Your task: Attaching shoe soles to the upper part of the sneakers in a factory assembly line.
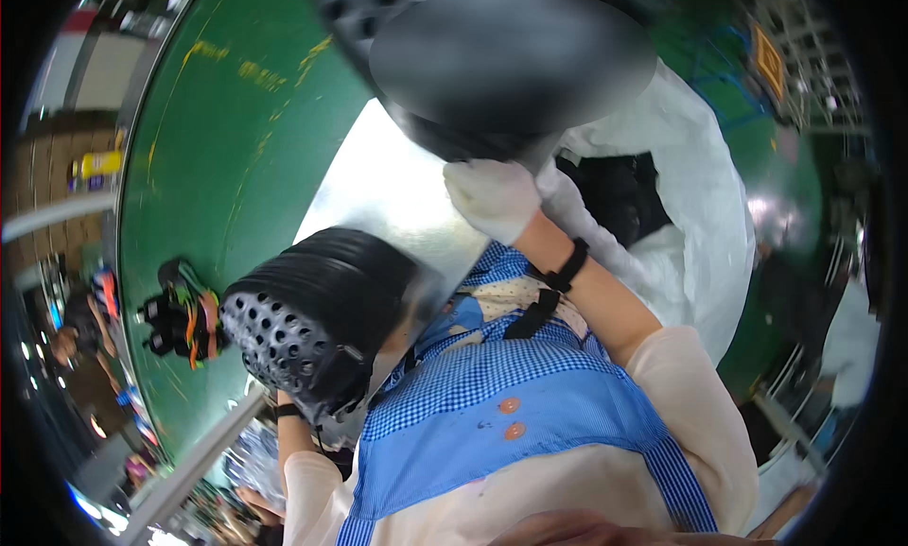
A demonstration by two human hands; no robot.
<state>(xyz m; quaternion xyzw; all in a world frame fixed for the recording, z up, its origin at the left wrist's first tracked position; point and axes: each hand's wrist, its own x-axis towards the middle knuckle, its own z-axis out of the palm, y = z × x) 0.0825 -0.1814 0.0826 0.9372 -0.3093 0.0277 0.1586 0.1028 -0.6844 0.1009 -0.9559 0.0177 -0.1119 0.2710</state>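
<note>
Upper black piece: perforated dark part (511, 64) sat at top centre of the frame, partly blurred.
Right hand: white-gloved (494, 201), mid-frame, fingers curled nearly closed, apparently gripping that piece's lower edge.
Lower black piece: ridged, hole-ended part (322, 281), left of centre, tilted, well apart from the upper one.
Left hand: hidden behind the ridged part; only the black wristband (288, 410) and forearm showed, so opening and hold couldn't be told.
Metal sheet: silver (388, 177), between the two pieces.
White bag: (709, 196) right of centre, black items (615, 191) inside.
Handling: likely best done with a firm rim grip, the pieces kept apart and clear of the sheet's edge.
</note>
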